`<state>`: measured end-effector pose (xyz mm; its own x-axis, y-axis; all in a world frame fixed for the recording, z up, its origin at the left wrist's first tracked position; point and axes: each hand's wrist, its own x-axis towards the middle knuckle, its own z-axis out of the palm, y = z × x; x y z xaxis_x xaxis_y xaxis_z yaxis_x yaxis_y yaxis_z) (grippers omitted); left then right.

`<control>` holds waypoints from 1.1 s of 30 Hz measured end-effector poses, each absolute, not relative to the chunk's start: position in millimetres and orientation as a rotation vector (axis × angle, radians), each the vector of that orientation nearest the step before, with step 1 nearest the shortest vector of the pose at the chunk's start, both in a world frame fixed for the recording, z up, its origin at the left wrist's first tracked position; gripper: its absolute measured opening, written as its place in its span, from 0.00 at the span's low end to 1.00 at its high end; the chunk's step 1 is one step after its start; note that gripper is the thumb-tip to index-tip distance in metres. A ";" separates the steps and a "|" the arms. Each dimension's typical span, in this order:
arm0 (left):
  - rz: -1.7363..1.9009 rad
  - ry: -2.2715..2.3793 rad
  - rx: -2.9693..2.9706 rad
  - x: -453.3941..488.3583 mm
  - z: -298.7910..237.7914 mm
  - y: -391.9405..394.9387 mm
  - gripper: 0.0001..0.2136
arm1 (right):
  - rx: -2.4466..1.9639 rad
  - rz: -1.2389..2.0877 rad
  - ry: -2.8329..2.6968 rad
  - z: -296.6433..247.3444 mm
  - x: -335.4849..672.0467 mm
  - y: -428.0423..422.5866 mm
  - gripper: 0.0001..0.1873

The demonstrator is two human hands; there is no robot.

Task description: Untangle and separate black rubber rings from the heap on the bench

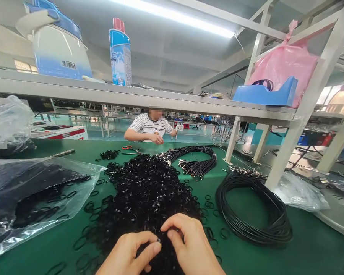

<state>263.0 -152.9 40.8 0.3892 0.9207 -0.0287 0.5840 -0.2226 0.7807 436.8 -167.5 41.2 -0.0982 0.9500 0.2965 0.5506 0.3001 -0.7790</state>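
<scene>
A large heap of thin black rings (pixel 149 183) lies on the green tabletop, and both hands are just over its near side. My left hand (pixel 134 250) is closed, thumb and index finger pinching a small black ring that shows only as a dark bit at the tips. Close beside it, my right hand (pixel 186 240) has its fingers curled in, the index fingertip and thumb near each other. Whatever sits between the right fingertips is too dark to make out against the heap. Loose rings are scattered around both sides of the heap.
Coiled black cables (pixel 255 214) lie at the right, with another cable bundle (pixel 200 160) behind the heap. A clear plastic bag (pixel 40 198) with black rings is at the left. Orange-handled pliers (pixel 130 149) lie further back. Overhead runs a shelf (pixel 160 97); a person (pixel 149 128) sits opposite.
</scene>
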 end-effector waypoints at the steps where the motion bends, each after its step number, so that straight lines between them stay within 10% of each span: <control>1: 0.603 1.290 1.896 262.2 38.8 -152.6 0.14 | -1.376 0.594 -1.788 43.5 436.0 -168.0 0.15; 7: 0.666 1.234 1.743 262.5 36.8 -151.0 0.18 | -1.445 0.471 -1.822 51.2 430.1 -171.8 0.11; 14: 0.707 1.206 1.370 265.2 41.3 -154.7 0.30 | -1.117 1.142 -1.624 41.9 423.4 -171.6 0.12; 33: 0.650 1.286 1.676 267.6 48.1 -147.8 0.19 | -1.288 0.920 -1.535 31.6 424.3 -164.0 0.09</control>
